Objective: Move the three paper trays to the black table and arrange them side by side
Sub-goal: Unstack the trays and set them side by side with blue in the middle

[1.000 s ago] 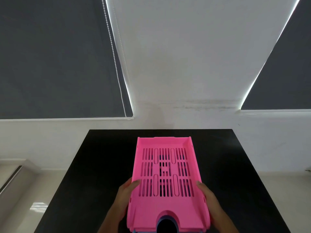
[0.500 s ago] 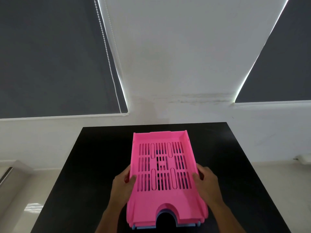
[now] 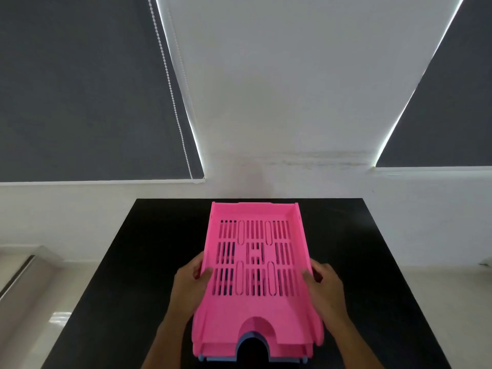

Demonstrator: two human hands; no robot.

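Counting what is in front of me

I see two pink trays [image 3: 257,265] stacked over one blue tray [image 3: 226,358], one black table [image 3: 133,262], my two hands, and two dark blinds [image 3: 80,89].

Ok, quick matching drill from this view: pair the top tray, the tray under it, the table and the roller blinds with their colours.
Things:
1. top tray
2. bottom tray
3. table
4. roller blinds

Colours:
A. black
B. dark grey
C. pink
D. blue

Pairs: 1-C, 2-D, 3-A, 4-B. Only a thin edge of the bottom tray shows beneath the pink stack, which the left hand and right hand grip by its sides.
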